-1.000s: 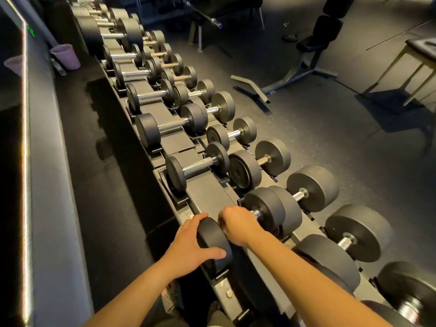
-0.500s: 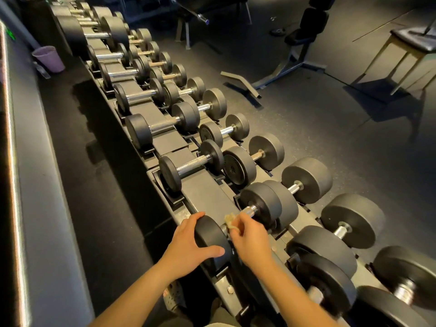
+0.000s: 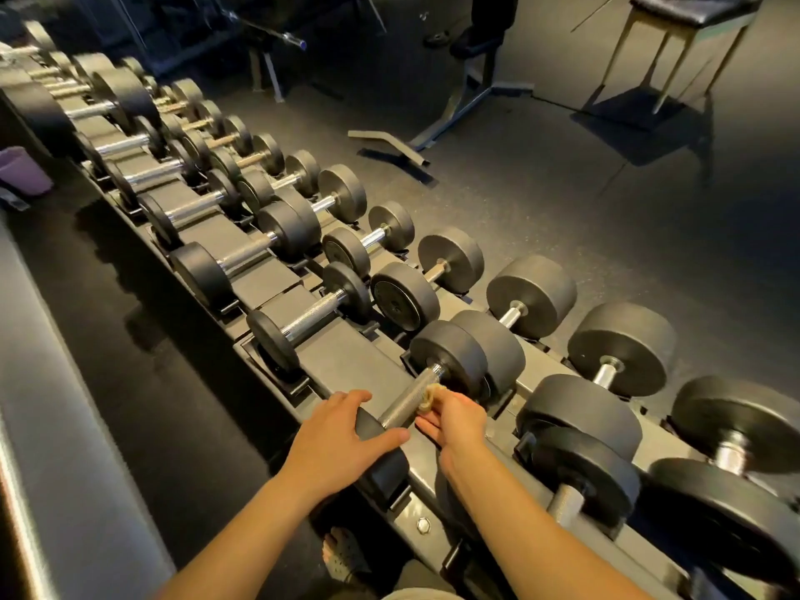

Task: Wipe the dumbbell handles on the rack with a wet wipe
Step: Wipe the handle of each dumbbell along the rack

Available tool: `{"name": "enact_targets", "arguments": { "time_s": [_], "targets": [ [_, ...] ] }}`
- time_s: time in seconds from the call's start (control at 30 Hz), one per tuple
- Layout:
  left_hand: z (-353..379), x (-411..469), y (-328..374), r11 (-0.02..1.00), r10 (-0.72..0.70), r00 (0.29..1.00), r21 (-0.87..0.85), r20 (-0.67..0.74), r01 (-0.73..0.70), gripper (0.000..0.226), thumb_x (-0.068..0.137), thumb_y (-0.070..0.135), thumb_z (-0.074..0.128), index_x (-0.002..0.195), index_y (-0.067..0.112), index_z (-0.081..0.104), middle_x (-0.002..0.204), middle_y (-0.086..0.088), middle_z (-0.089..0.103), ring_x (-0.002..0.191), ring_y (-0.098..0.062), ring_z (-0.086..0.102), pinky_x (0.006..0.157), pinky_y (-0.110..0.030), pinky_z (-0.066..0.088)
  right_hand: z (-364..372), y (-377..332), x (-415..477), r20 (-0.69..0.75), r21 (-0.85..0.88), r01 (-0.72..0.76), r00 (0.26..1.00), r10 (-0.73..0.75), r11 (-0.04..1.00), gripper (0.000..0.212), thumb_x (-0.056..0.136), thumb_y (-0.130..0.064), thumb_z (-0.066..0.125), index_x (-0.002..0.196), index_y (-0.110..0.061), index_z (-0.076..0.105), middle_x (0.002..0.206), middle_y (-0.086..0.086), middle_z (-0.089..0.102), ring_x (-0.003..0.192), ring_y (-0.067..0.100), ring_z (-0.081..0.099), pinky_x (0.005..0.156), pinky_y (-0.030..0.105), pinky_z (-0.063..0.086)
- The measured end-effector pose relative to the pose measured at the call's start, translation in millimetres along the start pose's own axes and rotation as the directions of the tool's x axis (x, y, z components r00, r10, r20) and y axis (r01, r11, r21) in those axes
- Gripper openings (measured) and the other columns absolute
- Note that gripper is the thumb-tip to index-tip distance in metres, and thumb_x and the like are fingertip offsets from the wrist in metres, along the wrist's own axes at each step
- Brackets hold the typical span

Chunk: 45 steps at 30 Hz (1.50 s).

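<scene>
right grip (image 3: 454, 422) pinching wet wipe (image 3: 426, 397) against handle (image 3: 398, 410) | handle runs diagonally away past it, near head (image 3: 373, 425) to far head (image 3: 450, 357) | left grip (image 3: 342, 443) clamped over near head, steadying imo

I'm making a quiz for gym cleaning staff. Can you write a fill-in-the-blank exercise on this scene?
1. The right hand presses a crumpled pale wipe against the knurled metal ____ of the nearest black-ended dumbbell.
2. That dumbbell's near end lies under the person's ____.
3. The small plastic tub at the far left is ____.
Missing: handle; left hand; purple.
</scene>
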<state>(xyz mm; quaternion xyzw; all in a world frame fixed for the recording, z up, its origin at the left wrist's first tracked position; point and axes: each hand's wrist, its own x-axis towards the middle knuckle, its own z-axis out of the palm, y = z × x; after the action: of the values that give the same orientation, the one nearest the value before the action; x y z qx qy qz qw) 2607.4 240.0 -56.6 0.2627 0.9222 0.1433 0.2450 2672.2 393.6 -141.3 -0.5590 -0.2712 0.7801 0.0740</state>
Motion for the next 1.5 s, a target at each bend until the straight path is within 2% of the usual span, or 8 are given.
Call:
{"name": "enact_targets", "arguments": {
  "time_s": [0.13, 0.6, 0.93, 1.03, 1.1, 1.2, 1.4, 1.5],
  "targets": [
    [5, 16, 17, 0.996, 0.055, 0.998, 0.078, -0.029, -0.053, 0.070, 0.084, 0.080, 0.054, 0.135, 0.033, 0.060, 0.128, 0.014, 0.060, 0.112, -0.006, 0.055, 0.095, -0.030, 0.049, 2, 29, -9, 0.108, -0.001, 0.025, 0.994, -0.025, 1.000, 0.013, 0.096, -0.018, 0.070, 0.100, -0.005, 0.070, 0.086, 0.015, 0.074, 0.072, 0.022, 0.072, 0.068, 0.037, 0.061],
    [0, 38, 32, 0.994, -0.111, 0.992, 0.020, 0.052, 0.110, 0.010, 0.091, 0.043, 0.068, 0.090, 0.034, 0.072, 0.069, 0.009, 0.069, 0.065, -0.007, 0.064, 0.061, -0.025, 0.051, 2, 1, -4, -0.172, -0.051, 0.283, 0.942, -0.287, 0.958, 0.010, 0.097, -0.021, 0.068, 0.091, -0.023, 0.076, 0.083, 0.001, 0.076, 0.080, 0.013, 0.072, 0.075, 0.029, 0.061],
    [15, 71, 57, 1.000, -0.016, 1.000, -0.025, 0.015, 0.016, 0.010, 0.091, 0.040, 0.070, 0.100, 0.036, 0.069, 0.084, 0.011, 0.064, 0.077, -0.006, 0.061, 0.062, -0.024, 0.044, -17, 12, -13, 0.156, -0.468, 0.416, 0.907, -0.391, 0.780, 0.027, 0.095, -0.024, 0.063, 0.071, -0.028, 0.074, 0.067, -0.003, 0.064, 0.063, 0.012, 0.058, 0.061, 0.037, 0.051],
    [15, 82, 59, 0.995, -0.037, 0.999, -0.089, 0.024, 0.039, 0.006, 0.095, 0.033, 0.066, 0.100, 0.034, 0.070, 0.086, 0.012, 0.065, 0.081, -0.007, 0.061, 0.064, -0.024, 0.043, -17, -4, -18, 0.228, -0.580, 0.603, 0.765, -0.602, 0.547, 0.019, 0.102, -0.029, 0.057, 0.110, -0.027, 0.074, 0.097, -0.009, 0.062, 0.083, 0.006, 0.060, 0.068, 0.021, 0.049],
    [15, 85, 60, 0.989, -0.046, 0.999, -0.141, 0.005, 0.047, 0.007, 0.096, 0.031, 0.065, 0.097, 0.034, 0.071, 0.086, 0.013, 0.066, 0.080, -0.005, 0.061, 0.065, -0.023, 0.043, -12, -13, -16, 0.392, -0.745, 0.651, 0.602, -0.695, 0.143, 0.022, 0.100, -0.031, 0.061, 0.119, -0.021, 0.066, 0.104, -0.005, 0.058, 0.085, 0.009, 0.060, 0.068, 0.023, 0.052],
    [18, 84, 60, 0.985, -0.052, 0.999, -0.167, -0.005, 0.050, 0.009, 0.097, 0.032, 0.064, 0.099, 0.033, 0.072, 0.087, 0.012, 0.067, 0.082, -0.006, 0.061, 0.068, -0.025, 0.047, -6, -15, -15, 0.520, -0.813, 0.563, 0.586, -0.622, -0.149, 0.046, 0.070, -0.025, 0.090, 0.108, -0.014, 0.067, 0.094, 0.005, 0.062, 0.071, 0.017, 0.065, 0.053, 0.029, 0.052],
    [17, 80, 61, 0.991, -0.025, 1.000, -0.135, 0.014, 0.027, 0.013, 0.097, 0.026, 0.064, 0.093, 0.037, 0.069, 0.088, 0.016, 0.067, 0.084, -0.005, 0.061, 0.074, -0.029, 0.053, -13, -10, -21, 0.454, -0.850, 0.525, 0.687, -0.567, -0.044, 0.034, 0.102, -0.021, 0.056, 0.135, -0.016, 0.052, 0.125, 0.005, 0.053, 0.098, 0.020, 0.064, 0.080, 0.027, 0.052],
    [17, 81, 61, 0.991, -0.019, 1.000, -0.136, 0.015, 0.021, 0.017, 0.095, 0.020, 0.063, 0.091, 0.036, 0.069, 0.086, 0.016, 0.066, 0.082, -0.006, 0.061, 0.066, -0.023, 0.046, -17, -5, -18, 0.330, -0.864, 0.477, 0.776, -0.537, 0.159, 0.017, 0.103, -0.023, 0.053, 0.113, -0.017, 0.066, 0.105, -0.001, 0.061, 0.087, 0.013, 0.064, 0.071, 0.020, 0.047]
  ]
}}
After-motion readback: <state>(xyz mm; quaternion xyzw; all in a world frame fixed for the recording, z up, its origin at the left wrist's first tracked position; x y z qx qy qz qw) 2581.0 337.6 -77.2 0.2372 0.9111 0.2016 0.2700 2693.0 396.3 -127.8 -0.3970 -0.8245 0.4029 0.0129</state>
